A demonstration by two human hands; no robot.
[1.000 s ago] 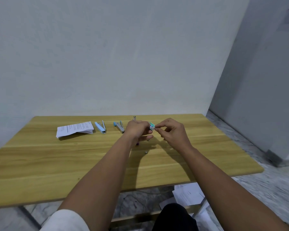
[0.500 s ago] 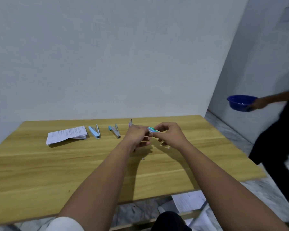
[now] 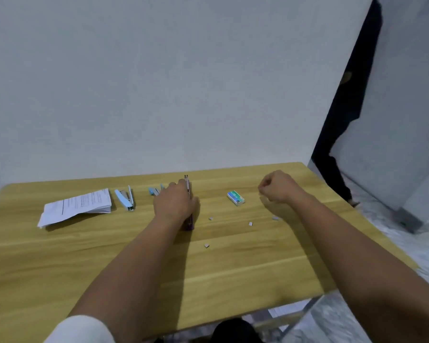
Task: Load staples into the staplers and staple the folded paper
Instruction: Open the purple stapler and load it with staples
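- Head view, hands: the left hand lies curled over a purple stapler near the middle of the table, gripping it along its body. The right hand hovers at about 3 o'clock from it, fingers pinched into a loose fist; it may be holding a strip of staples, but the pinch is too small to tell.
- Head view, the stapler in hand: its long axis runs from 12 to 6 o'clock, one end poking out beyond the knuckles toward the wall, the other end showing below the palm toward the person. Whether its top is swung open I cannot make out.
- Head view, supplies: the staple box sits between the two hands, lying flat. Loose staple pieces are scattered at 5 o'clock from the left hand.
- Head view, the rest: a light blue stapler lies at 9 o'clock of the left hand, its arms spread apart, long axis roughly 11 to 5. Another blue stapler is partly hidden behind the left hand. The folded paper lies farthest left, near the table's far edge.
- Doing the step well, as I judge it: hold the purple stapler steady against the table, open the magazine fully, then bring the staples in along that 12-to-6 line, legs down, so the strip slides in without breaking.
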